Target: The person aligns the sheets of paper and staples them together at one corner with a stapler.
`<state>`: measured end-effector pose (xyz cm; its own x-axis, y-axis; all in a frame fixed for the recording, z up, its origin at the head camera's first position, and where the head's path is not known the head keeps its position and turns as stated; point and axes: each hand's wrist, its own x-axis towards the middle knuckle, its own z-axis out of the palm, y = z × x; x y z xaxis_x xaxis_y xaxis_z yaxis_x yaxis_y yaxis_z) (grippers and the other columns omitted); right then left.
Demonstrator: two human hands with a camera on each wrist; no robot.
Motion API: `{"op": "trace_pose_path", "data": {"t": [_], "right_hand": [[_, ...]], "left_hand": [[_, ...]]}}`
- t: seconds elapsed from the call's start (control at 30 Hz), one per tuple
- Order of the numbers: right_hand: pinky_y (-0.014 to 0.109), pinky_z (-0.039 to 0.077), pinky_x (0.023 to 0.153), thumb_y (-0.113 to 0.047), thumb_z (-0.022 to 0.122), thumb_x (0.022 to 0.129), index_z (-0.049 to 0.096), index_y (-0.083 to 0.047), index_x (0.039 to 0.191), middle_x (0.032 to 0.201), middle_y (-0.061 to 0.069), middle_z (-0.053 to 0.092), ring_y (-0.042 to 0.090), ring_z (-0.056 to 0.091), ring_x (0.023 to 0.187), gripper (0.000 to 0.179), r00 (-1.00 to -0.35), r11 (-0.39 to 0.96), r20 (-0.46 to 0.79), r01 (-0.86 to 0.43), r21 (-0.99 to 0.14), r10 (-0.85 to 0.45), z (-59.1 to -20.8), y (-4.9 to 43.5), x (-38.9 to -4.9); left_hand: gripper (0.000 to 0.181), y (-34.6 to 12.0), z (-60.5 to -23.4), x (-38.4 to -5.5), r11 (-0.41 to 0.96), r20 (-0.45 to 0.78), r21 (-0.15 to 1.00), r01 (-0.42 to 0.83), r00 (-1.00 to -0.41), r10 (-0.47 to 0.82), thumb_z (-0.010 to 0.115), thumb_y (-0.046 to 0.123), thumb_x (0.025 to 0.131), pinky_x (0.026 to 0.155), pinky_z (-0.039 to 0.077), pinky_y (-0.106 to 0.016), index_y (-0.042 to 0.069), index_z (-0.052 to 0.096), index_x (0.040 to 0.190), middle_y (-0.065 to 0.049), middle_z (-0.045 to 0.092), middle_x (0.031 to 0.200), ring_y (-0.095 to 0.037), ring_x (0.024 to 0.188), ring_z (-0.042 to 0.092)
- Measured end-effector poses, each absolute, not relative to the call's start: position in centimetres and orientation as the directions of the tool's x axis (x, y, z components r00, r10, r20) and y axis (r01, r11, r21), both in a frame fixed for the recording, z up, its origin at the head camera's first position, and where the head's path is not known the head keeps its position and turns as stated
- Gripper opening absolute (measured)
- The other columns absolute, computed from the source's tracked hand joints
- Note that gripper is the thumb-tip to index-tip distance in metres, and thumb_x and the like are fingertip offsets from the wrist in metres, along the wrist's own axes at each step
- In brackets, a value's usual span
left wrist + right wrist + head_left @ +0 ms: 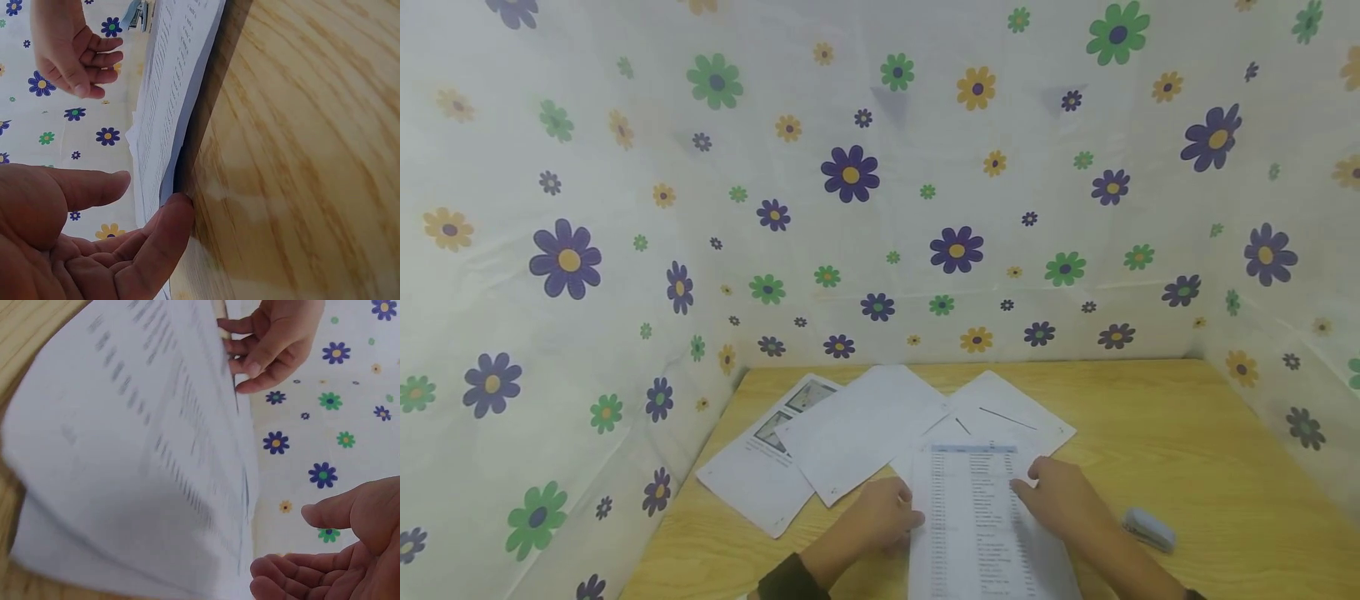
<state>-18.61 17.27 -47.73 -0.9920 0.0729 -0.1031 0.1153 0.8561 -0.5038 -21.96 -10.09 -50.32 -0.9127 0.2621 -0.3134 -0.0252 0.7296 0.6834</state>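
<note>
A printed sheet (973, 517) with a table and a blue header row lies in front of me on the wooden table. The right wrist view shows another page under its curled near edge. At the sheet's left side is my left hand (883, 515); in the left wrist view its fingertips touch the paper's edge while the thumb stands apart. My right hand (1063, 500) hovers by the right edge, thumb and fingers spread and loosely bent, with nothing pinched between them in the right wrist view.
Behind the printed sheet, several papers overlap: one with pictures (760, 475), a mostly blank one (865, 433) and one with black lines (1011, 412). A light blue stapler (1150, 530) lies right of my right hand. Flower-patterned cloth (925, 150) encloses the table (1210, 450).
</note>
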Motion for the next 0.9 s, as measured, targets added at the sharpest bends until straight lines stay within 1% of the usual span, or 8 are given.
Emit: {"op": "trace_pose_path", "data": {"t": [0.13, 0.3, 0.43, 0.53, 0.63, 0.77, 0.9], "right_hand": [[0.042, 0.056, 0.074, -0.030, 0.071, 0.093, 0.071, 0.001, 0.105, 0.089, 0.007, 0.073, 0.019, 0.065, 0.080, 0.034, -0.996, 0.823, -0.074, 0.089, -0.561, 0.057, -47.0, 15.8, -18.9], [0.045, 0.057, 0.077, -0.032, 0.072, 0.093, 0.072, -0.001, 0.104, 0.092, 0.007, 0.073, 0.020, 0.067, 0.085, 0.033, -0.998, 0.784, -0.040, 0.067, -0.617, 0.053, -45.9, 13.5, -19.4], [0.041, 0.058, 0.075, -0.033, 0.074, 0.092, 0.071, -0.003, 0.106, 0.094, 0.006, 0.072, 0.018, 0.067, 0.083, 0.033, -0.998, 0.718, -0.049, 0.062, -0.693, 0.039, -45.4, 11.7, -19.9], [0.036, 0.058, 0.069, -0.031, 0.075, 0.091, 0.070, -0.003, 0.109, 0.093, 0.006, 0.071, 0.016, 0.067, 0.077, 0.033, -0.997, 0.629, -0.081, 0.068, -0.775, 0.008, -45.4, 10.2, -20.3], [0.033, 0.058, 0.063, -0.031, 0.075, 0.091, 0.068, -0.002, 0.113, 0.093, 0.006, 0.071, 0.016, 0.068, 0.072, 0.037, -0.992, 0.530, -0.126, 0.093, -0.843, -0.026, -45.8, 8.8, -20.8], [0.034, 0.060, 0.066, -0.031, 0.074, 0.092, 0.066, 0.002, 0.119, 0.097, 0.008, 0.072, 0.019, 0.072, 0.077, 0.043, -0.985, 0.396, -0.165, 0.129, -0.909, -0.059, -46.6, 7.4, -21.4], [0.038, 0.062, 0.072, -0.028, 0.073, 0.093, 0.062, 0.006, 0.124, 0.106, 0.014, 0.073, 0.025, 0.074, 0.086, 0.047, -0.977, 0.253, -0.204, 0.181, -0.950, -0.068, -47.0, 6.2, -21.4]], "left_hand": [[0.042, -9.8, -50.4, -22.0, 0.739, -0.301, 0.673, 0.004, -0.912, 0.279, 0.077, 0.024, 0.090, 0.057, 0.054, -0.035, -0.002, 0.061, 0.120, -0.008, 0.066, 0.087, -0.018, 0.064, 0.066], [0.044, -9.9, -50.6, -22.3, 0.738, -0.305, 0.675, 0.003, -0.909, 0.283, 0.076, 0.026, 0.091, 0.058, 0.053, -0.035, 0.001, 0.059, 0.123, -0.009, 0.065, 0.093, -0.018, 0.067, 0.065], [0.043, -10.7, -50.4, -22.4, 0.727, -0.273, 0.685, 0.050, -0.908, 0.319, 0.075, 0.025, 0.091, 0.053, 0.051, -0.034, -0.002, 0.060, 0.121, -0.008, 0.065, 0.084, -0.019, 0.061, 0.063], [0.042, -11.8, -49.8, -22.8, 0.732, -0.255, 0.675, 0.095, -0.901, 0.352, 0.074, 0.025, 0.091, 0.054, 0.051, -0.034, -0.004, 0.060, 0.119, -0.006, 0.065, 0.078, -0.019, 0.061, 0.063], [0.042, -12.8, -49.0, -23.6, 0.747, -0.244, 0.653, 0.125, -0.899, 0.364, 0.072, 0.027, 0.093, 0.058, 0.053, -0.035, -0.005, 0.061, 0.118, -0.004, 0.065, 0.078, -0.019, 0.064, 0.064], [0.037, -13.8, -48.3, -25.4, 0.793, -0.164, 0.579, 0.189, -0.926, 0.340, 0.072, 0.028, 0.093, 0.065, 0.054, -0.037, -0.002, 0.064, 0.113, -0.006, 0.067, 0.086, -0.018, 0.073, 0.064], [0.033, -14.7, -47.8, -27.5, 0.832, -0.113, 0.517, 0.202, -0.947, 0.301, 0.073, 0.029, 0.093, 0.077, 0.056, -0.042, 0.001, 0.066, 0.110, -0.009, 0.070, 0.096, -0.021, 0.085, 0.066]]}}
